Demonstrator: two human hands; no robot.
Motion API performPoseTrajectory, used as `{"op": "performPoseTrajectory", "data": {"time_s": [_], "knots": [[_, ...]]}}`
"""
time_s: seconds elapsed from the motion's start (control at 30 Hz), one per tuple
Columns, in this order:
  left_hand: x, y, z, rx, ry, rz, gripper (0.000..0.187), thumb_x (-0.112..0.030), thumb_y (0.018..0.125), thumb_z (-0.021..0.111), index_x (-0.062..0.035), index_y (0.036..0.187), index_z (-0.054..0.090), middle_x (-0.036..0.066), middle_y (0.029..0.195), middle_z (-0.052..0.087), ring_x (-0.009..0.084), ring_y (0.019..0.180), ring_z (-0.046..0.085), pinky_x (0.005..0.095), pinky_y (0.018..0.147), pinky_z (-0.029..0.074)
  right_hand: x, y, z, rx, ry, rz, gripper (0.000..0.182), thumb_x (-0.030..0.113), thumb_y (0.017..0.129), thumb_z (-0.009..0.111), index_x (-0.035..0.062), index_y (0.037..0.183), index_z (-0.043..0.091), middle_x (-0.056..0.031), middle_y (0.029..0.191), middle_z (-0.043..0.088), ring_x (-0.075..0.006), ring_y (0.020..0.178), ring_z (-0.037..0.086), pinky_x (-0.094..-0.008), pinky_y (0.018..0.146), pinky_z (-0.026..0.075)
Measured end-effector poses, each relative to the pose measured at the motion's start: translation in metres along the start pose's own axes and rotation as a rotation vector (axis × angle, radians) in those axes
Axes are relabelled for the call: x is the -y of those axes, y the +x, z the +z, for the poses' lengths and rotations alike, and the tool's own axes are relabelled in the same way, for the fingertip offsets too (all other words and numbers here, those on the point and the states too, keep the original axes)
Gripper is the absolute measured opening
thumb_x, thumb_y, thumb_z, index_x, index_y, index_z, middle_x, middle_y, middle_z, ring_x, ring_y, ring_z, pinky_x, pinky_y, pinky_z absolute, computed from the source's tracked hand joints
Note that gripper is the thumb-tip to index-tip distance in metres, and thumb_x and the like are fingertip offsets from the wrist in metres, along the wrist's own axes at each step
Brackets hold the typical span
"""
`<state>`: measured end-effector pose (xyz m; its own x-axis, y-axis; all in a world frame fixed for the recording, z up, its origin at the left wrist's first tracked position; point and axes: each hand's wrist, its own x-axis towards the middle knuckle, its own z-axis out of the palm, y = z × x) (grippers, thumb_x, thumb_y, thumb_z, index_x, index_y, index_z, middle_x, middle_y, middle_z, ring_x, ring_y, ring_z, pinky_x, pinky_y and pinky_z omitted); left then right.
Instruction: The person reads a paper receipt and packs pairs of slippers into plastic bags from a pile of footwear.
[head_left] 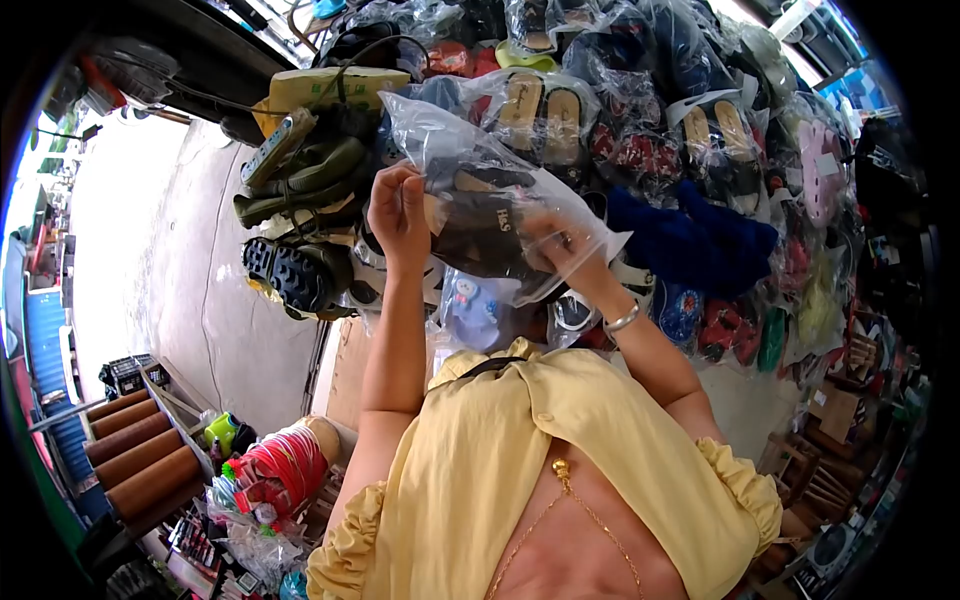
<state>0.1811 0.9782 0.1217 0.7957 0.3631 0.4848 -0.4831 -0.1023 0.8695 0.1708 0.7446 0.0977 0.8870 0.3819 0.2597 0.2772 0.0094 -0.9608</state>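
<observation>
A clear plastic bag (440,130) with dark footwear (490,228) inside is held up in front of me, over the pile of bagged shoes. My left hand (399,205) has its fingers closed on the bag's left edge. On the right, my right hand (562,243), with a bangle at the wrist, shows through the plastic, inside or behind the bag near its right end. Its fingers look bent, but glare on the plastic blurs what they touch.
Bagged sandals (540,115) lie beyond the bag. Dark green boots (310,185) and a black-soled shoe (285,275) sit left. Dark blue cloth (700,240) lies right. Brown rolls (150,455) and a red-wrapped bundle (285,465) are at lower left.
</observation>
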Motion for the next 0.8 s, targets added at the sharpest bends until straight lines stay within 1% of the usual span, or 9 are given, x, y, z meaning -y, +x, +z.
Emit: {"op": "performPoseTrajectory", "data": {"time_s": [0.1, 0.17, 0.23, 0.37, 0.47, 0.6, 0.73, 0.77, 0.8], "knots": [[-0.001, -0.006, 0.001, -0.039, -0.051, 0.014, 0.013, -0.014, 0.096, 0.060, -0.0013, 0.094, 0.056, 0.003, 0.096, 0.057, 0.0084, 0.087, 0.050, 0.0211, 0.081, 0.039, -0.008, 0.017, -0.003, 0.036, -0.129, 0.182, 0.022, 0.016, 0.088, 0.066, 0.0001, 0.102, 0.062, -0.0042, 0.078, 0.061, -0.0116, 0.072, 0.058, -0.0265, 0.066, 0.048], [0.000, -0.010, -0.001, -0.064, -0.068, 0.000, 0.012, -0.011, 0.096, 0.059, -0.0008, 0.092, 0.055, 0.005, 0.095, 0.057, 0.0110, 0.088, 0.050, 0.0235, 0.083, 0.039, -0.006, 0.022, -0.004, -0.063, -0.659, -0.160, 0.024, 0.019, 0.088, 0.066, -0.0006, 0.102, 0.061, -0.0069, 0.074, 0.062, -0.0134, 0.072, 0.060, -0.0281, 0.067, 0.049], [0.002, -0.013, -0.005, -0.051, -0.060, -0.023, 0.012, -0.011, 0.096, 0.059, -0.0004, 0.092, 0.055, 0.006, 0.095, 0.057, 0.0116, 0.088, 0.050, 0.0238, 0.084, 0.040, 0.036, 0.039, -0.009, 0.230, -0.098, 0.489, 0.030, 0.021, 0.087, 0.067, -0.0002, 0.108, 0.061, -0.0111, 0.079, 0.065, -0.0204, 0.074, 0.062, -0.0316, 0.069, 0.050], [-0.005, -0.017, -0.002, 0.003, 0.029, 0.044, 0.012, -0.011, 0.095, 0.060, -0.0003, 0.091, 0.055, 0.007, 0.097, 0.057, 0.0126, 0.089, 0.051, 0.0244, 0.084, 0.040, 0.014, 0.050, 0.003, 0.383, -0.154, 0.185, 0.047, 0.019, 0.084, 0.066, 0.0044, 0.127, 0.056, -0.0078, 0.112, 0.065, -0.0169, 0.099, 0.060, -0.0277, 0.089, 0.046], [-0.007, -0.017, -0.003, 0.006, 0.043, 0.045, 0.011, -0.010, 0.095, 0.060, -0.0006, 0.091, 0.055, 0.007, 0.098, 0.057, 0.0143, 0.091, 0.052, 0.0255, 0.085, 0.040, -0.008, 0.063, -0.003, 0.519, 0.125, 0.092, 0.049, 0.014, 0.082, 0.064, 0.0041, 0.130, 0.054, -0.0064, 0.123, 0.060, -0.0140, 0.109, 0.055, -0.0266, 0.096, 0.042], [-0.007, -0.012, -0.003, -0.016, 0.046, 0.019, 0.017, -0.017, 0.096, 0.061, -0.0022, 0.091, 0.055, 0.004, 0.099, 0.057, 0.0105, 0.090, 0.048, 0.0233, 0.085, 0.038, -0.007, 0.071, -0.007, 0.658, 0.017, 0.082, 0.053, 0.012, 0.080, 0.063, 0.0038, 0.131, 0.053, -0.0054, 0.125, 0.059, -0.0140, 0.111, 0.053, -0.0263, 0.098, 0.041], [-0.001, -0.010, -0.003, 0.045, 0.093, 0.028, 0.017, -0.017, 0.096, 0.061, -0.0019, 0.092, 0.055, 0.004, 0.099, 0.056, 0.0107, 0.090, 0.048, 0.0238, 0.085, 0.038, 0.017, 0.066, 0.001, 0.587, -0.301, 0.201, 0.056, 0.006, 0.075, 0.061, 0.0053, 0.130, 0.053, -0.0118, 0.127, 0.059, -0.0223, 0.114, 0.057, -0.0294, 0.099, 0.042], [-0.001, -0.008, -0.001, 0.036, 0.112, 0.035, 0.006, -0.003, 0.090, 0.060, -0.0008, 0.088, 0.054, 0.009, 0.094, 0.058, 0.0176, 0.087, 0.054, 0.0283, 0.082, 0.043, 0.023, 0.070, 0.003, 0.528, -0.421, 0.303, 0.056, 0.005, 0.075, 0.061, 0.0058, 0.130, 0.053, -0.0146, 0.128, 0.059, -0.0255, 0.115, 0.058, -0.0308, 0.099, 0.043], [-0.002, -0.007, 0.002, 0.042, 0.111, 0.040, 0.007, -0.003, 0.090, 0.060, -0.0006, 0.088, 0.054, 0.009, 0.093, 0.058, 0.0177, 0.087, 0.054, 0.0283, 0.082, 0.043, -0.029, 0.064, 0.006, 0.497, -0.450, 0.037, 0.056, 0.002, 0.076, 0.058, 0.0075, 0.131, 0.052, -0.0191, 0.129, 0.057, -0.0307, 0.116, 0.057, -0.0331, 0.100, 0.043]]}}
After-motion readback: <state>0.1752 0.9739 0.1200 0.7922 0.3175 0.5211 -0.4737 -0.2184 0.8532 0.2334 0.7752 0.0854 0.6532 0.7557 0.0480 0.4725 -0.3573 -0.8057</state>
